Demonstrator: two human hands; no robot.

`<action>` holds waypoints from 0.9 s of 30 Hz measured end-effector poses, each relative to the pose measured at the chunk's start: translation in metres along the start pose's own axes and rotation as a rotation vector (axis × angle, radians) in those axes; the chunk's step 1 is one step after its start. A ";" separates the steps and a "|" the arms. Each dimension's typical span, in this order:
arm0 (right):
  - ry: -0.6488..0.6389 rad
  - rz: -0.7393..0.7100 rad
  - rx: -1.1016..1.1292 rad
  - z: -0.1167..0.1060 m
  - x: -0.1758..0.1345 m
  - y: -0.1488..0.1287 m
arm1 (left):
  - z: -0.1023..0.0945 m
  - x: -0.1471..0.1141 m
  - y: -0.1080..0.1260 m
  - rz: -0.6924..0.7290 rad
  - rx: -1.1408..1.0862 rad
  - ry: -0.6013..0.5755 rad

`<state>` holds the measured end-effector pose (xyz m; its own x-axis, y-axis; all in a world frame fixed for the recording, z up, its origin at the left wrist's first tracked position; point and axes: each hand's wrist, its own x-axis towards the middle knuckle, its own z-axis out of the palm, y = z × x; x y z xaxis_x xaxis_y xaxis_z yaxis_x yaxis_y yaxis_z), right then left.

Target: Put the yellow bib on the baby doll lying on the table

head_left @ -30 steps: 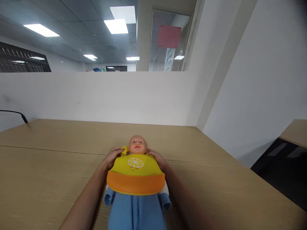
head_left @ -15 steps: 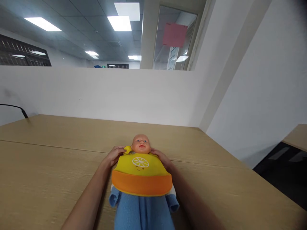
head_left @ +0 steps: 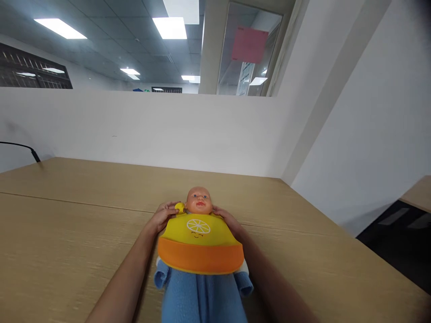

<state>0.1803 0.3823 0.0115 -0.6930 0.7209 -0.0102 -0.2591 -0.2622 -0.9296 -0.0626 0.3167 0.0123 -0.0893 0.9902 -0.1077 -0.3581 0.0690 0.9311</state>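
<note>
While hands (head_left: 163,215) touch the bib (head_left: 201,244), its print (head_left: 198,226) smiles.

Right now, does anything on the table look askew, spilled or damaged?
Only the yellow strap end of the bib: it sticks up beside the head of the doll, at the left hand, not flat. No spill or damage shows.

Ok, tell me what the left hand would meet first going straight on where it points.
The left hand would first meet the yellow bib strap it touches, then probably the doll's head, though depth there is unclear.
</note>
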 end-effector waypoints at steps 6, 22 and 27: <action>0.007 0.025 0.021 0.001 0.001 0.000 | -0.002 0.001 -0.002 0.027 -0.038 0.026; -0.008 0.028 -0.008 0.006 -0.003 -0.003 | 0.004 -0.001 -0.002 0.019 0.071 0.086; -0.025 -0.002 -0.015 0.007 -0.003 -0.004 | 0.005 0.000 -0.003 0.030 0.092 0.068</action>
<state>0.1788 0.3768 0.0177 -0.7094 0.7049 0.0006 -0.2504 -0.2513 -0.9350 -0.0566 0.3170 0.0114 -0.1627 0.9816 -0.1003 -0.2682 0.0538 0.9619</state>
